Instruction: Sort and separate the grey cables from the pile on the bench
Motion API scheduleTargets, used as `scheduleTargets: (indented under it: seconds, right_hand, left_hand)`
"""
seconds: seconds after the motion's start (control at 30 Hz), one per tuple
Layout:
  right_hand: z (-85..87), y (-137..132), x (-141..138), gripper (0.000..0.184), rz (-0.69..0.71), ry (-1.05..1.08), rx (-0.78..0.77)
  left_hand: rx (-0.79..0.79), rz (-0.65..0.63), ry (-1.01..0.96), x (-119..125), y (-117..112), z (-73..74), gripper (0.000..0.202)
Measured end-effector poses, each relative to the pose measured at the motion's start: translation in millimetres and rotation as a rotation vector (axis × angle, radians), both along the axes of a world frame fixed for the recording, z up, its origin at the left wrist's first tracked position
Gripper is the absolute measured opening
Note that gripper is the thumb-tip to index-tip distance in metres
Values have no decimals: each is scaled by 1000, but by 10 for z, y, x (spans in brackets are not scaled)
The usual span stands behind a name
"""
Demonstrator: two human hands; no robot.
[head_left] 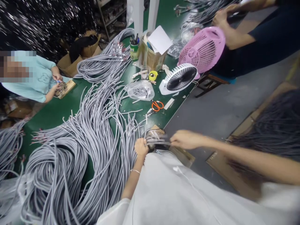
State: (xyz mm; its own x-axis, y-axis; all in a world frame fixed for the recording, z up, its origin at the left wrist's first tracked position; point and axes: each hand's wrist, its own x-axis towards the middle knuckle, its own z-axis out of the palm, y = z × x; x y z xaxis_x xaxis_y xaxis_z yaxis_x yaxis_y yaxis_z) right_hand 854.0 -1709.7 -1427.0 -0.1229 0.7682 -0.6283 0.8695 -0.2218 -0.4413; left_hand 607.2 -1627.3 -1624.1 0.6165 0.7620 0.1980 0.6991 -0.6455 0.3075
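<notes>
My left hand point(141, 147) is closed around the ends of a bunch of grey cables point(154, 139) at the near edge of the green table point(56, 111). My right hand point(185, 139) is closed in a pinch on the same cable ends, just to the right of the left hand. The cable ends between the hands are blurred. A large heap of grey cables point(77, 156) spreads over the table to the left of my hands. A piece of brown cardboard point(182, 154) lies under and beside the hands.
Orange scissors point(157, 105), a plastic bag of cable pieces point(140, 90), a white fan point(179, 78) and a pink fan point(202, 50) stand beyond my hands. A person in a light blue top point(35, 78) works at far left. Another person's arms point(234, 34) are at top right.
</notes>
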Motion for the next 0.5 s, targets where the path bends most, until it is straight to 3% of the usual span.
scheduleTargets:
  seconds: [0.1,0.13,0.2,0.37,0.5]
  right_hand:
    - [326,-215,498,36,-278,-198,109]
    - [336,-235,564,34,-366,-210,128]
    - [195,-192,479,30,-466,-131,74]
    - [-436,115,-321,30,-315,-152,224]
    - [-532,280,-561,34,-158,-213,275]
  left_hand:
    - [-32,21,11,10,14,13,29]
    - [-38,23,13,13,19,24,30]
    - [-38,28,15,17,29,50,31]
    - [-26,46,23,17,45,97,30]
    - [-24,53,41,14,70,98,30]
